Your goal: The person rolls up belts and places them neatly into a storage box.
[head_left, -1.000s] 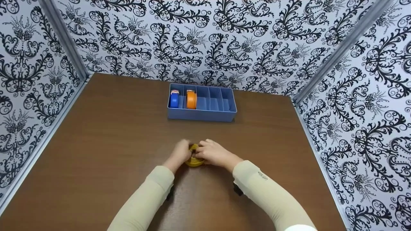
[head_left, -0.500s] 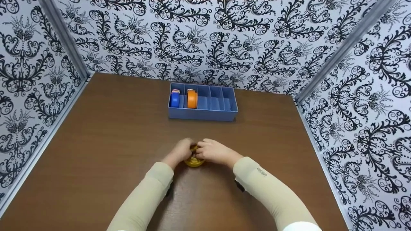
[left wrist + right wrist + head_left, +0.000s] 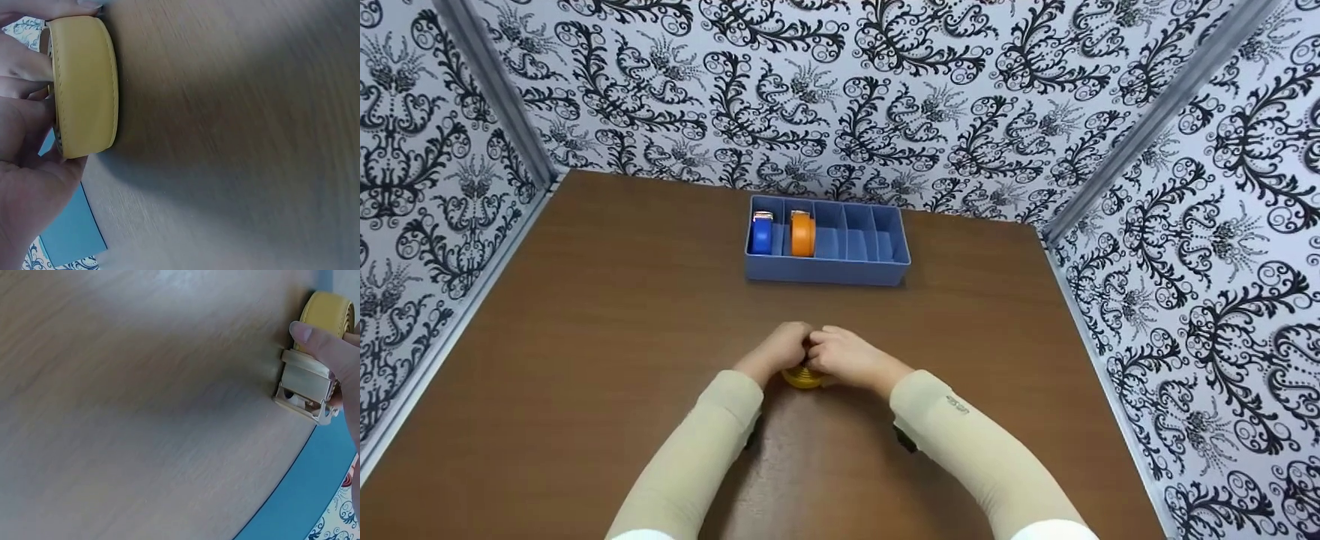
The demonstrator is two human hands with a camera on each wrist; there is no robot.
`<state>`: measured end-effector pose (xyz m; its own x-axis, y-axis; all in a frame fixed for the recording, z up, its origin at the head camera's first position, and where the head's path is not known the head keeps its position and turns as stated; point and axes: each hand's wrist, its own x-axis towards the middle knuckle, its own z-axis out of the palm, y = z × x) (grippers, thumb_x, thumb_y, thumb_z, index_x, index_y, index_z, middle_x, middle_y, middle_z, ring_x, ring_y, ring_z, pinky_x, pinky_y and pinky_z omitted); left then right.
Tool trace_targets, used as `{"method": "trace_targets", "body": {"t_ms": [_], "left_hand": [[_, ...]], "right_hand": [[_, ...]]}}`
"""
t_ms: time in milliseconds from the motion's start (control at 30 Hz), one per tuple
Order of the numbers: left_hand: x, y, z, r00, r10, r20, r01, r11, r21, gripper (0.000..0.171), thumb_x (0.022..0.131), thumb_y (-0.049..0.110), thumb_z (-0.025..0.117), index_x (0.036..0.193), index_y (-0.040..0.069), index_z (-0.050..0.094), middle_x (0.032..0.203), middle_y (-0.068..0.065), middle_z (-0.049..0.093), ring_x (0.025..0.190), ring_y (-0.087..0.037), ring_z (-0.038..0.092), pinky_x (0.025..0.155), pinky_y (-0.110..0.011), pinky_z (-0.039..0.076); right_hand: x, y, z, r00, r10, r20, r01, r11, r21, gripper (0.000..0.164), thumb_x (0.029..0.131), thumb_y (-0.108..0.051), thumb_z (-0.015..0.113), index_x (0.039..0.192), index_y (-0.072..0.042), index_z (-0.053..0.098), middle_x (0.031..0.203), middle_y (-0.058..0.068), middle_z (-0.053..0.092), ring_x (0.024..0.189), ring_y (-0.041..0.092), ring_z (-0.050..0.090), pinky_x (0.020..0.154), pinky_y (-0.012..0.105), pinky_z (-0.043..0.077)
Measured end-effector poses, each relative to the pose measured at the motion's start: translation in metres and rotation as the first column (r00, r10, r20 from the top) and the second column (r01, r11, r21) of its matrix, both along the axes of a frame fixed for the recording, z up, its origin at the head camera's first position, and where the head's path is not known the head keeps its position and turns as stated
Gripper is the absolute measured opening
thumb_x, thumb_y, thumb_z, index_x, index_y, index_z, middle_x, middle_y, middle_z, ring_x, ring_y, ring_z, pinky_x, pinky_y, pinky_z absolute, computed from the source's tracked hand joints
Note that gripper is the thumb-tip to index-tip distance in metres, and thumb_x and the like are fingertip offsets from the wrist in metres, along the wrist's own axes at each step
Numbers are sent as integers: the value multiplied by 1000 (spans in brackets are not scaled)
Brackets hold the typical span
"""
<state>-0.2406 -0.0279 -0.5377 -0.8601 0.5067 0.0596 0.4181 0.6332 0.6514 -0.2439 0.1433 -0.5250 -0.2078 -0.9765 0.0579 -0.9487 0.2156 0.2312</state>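
A yellow belt, rolled into a coil, stands on edge on the brown table between both hands. Its stitched outer face fills the upper left of the left wrist view. My left hand grips the coil, thumb against its outside and fingers at its upper, open side. From the other side my right hand holds the belt, its thumb pressed on the outer layer beside the metal buckle. In the head view the hands cover most of the coil, and the buckle is hidden there.
Farther back stands a blue divided box. A rolled blue belt sits in its leftmost compartment, and a rolled orange belt in the second. Patterned walls enclose the table at the back and sides.
Both hands have drawn closer together over the yellow coil, covering more of it. The right hand has shifted slightly left. The view has turned a little; the box and its belts stay put.
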Motion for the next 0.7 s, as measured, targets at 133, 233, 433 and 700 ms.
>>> {"method": "trace_targets", "body": {"t_ms": [133,233,433,700], "left_hand": [[0,-1,-3,998,10,-58,-6,998,66,15,81,-8,62,71,4,63,76,-7,64,68,-18,52,65,-34,46],[2,-4,-6,982,35,-184,-17,995,101,15,78,-10,65,73,4,66,77,-7,64,73,-22,57,69,-38,48],[12,-20,-5,882,-93,-462,76,996,-56,20,81,-8,64,85,7,75,96,-8,67,88,-29,56,84,-44,48],[27,-37,2,902,-257,-346,147,938,-313,27,87,0,63,107,15,75,122,-6,59,101,-30,52,82,-47,50]], "right_hand": [[0,-1,-3,998,-41,38,42,998,-36,29,66,-40,84,84,-19,76,81,-8,68,83,16,51,73,33,38],[2,-2,-4,995,-67,67,71,995,-65,28,64,-40,85,80,-19,75,79,-9,68,81,16,51,70,32,37],[3,-3,-5,988,-108,108,119,987,-107,27,63,-36,86,78,-17,74,78,-8,65,83,18,52,70,33,39],[1,2,-15,963,-180,200,204,973,-107,31,68,-38,83,89,-17,77,80,-6,67,79,18,48,69,35,39]]}}
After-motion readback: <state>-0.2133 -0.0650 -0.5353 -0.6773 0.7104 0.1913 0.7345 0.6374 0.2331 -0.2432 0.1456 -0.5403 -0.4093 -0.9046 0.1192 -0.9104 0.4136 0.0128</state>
